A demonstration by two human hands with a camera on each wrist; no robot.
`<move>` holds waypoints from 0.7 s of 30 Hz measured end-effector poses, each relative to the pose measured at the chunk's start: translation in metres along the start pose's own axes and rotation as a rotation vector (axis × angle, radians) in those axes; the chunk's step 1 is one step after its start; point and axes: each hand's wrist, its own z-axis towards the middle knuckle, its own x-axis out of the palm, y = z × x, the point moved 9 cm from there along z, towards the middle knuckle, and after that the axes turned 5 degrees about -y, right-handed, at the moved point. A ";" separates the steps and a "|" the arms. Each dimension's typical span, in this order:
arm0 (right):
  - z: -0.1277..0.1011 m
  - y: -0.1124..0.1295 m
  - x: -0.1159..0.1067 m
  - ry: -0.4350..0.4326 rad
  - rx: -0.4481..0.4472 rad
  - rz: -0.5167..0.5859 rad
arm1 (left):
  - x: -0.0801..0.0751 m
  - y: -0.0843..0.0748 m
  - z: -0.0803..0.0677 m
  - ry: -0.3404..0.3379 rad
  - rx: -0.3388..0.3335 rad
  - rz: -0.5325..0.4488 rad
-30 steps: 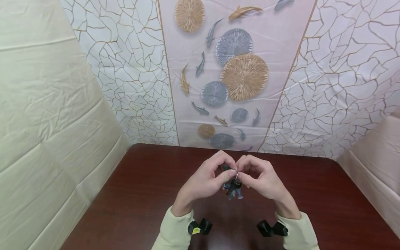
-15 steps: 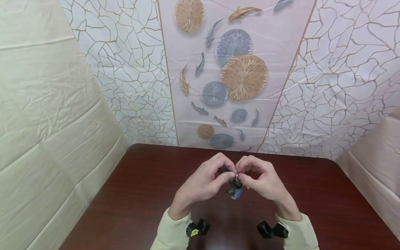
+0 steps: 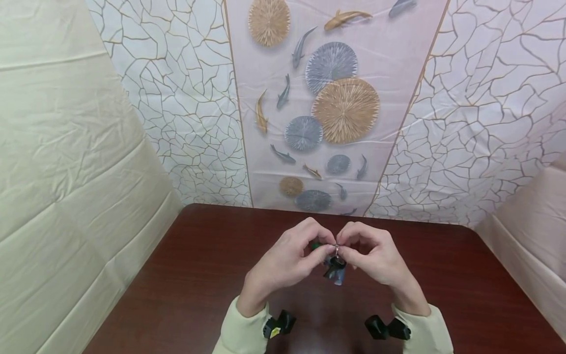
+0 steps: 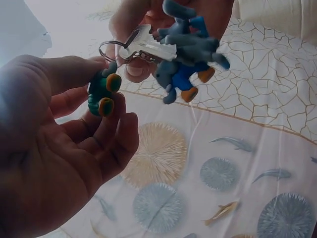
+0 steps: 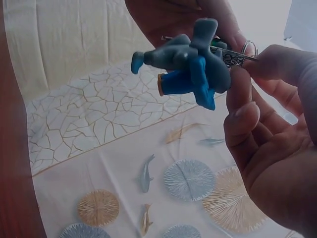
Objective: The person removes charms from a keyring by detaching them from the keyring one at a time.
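Left hand: the left hand (image 3: 287,260) is raised above the table, its thumb and fingers curled and pinching the key ring (image 4: 110,48) from the left side; in the left wrist view the fingertips (image 4: 116,116) also cradle a small green charm.
Right hand: the right hand (image 3: 371,258) meets the left at the fingertips, pinching the same key ring (image 3: 336,247) from the right side, thumb on top and the other fingers curled beneath.
Key ring: a small metal split ring, held between both hands in front of the person, above the middle of the table and not touching it.
Key: a silver key (image 4: 148,47) hangs on the ring, lying flat against the blue-grey figure in the left wrist view.
Blue-grey figure: a soft toy-like charm (image 5: 190,67), grey with blue trousers and orange feet (image 4: 185,67), dangles from the ring just below the fingertips; from the head view it shows as a dark blue lump (image 3: 334,269) under the two hands.
Green charm: a green charm with orange tips (image 4: 103,89) sits against the left fingers, just beside the ring; whether it is attached to the ring I cannot tell.
Table: a dark red-brown wooden table (image 3: 190,275) lies under the hands.
Sleeves: pale cream sleeves (image 3: 240,329) cover both wrists, each with a black camera mount (image 3: 280,324).
Backdrop: a cloth with cracked-line pattern, round discs and fish (image 3: 345,108) hangs behind the table; plain cream sheeting (image 3: 66,162) on the left.
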 end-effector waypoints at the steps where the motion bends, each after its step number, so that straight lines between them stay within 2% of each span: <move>1: 0.000 0.001 -0.001 -0.003 -0.002 -0.007 | 0.000 -0.001 0.000 -0.001 0.006 0.012; 6: 0.000 0.004 -0.004 -0.024 -0.027 -0.018 | 0.002 -0.005 0.000 0.004 0.017 0.053; 12: 0.000 0.007 -0.008 -0.040 -0.045 -0.048 | 0.003 -0.006 0.000 0.011 0.009 0.040; 17: -0.001 0.008 -0.008 -0.038 -0.005 -0.117 | 0.004 -0.008 0.001 0.017 0.041 0.028; 21: -0.001 0.011 -0.008 -0.036 -0.026 -0.099 | 0.004 -0.012 0.001 0.008 0.082 0.016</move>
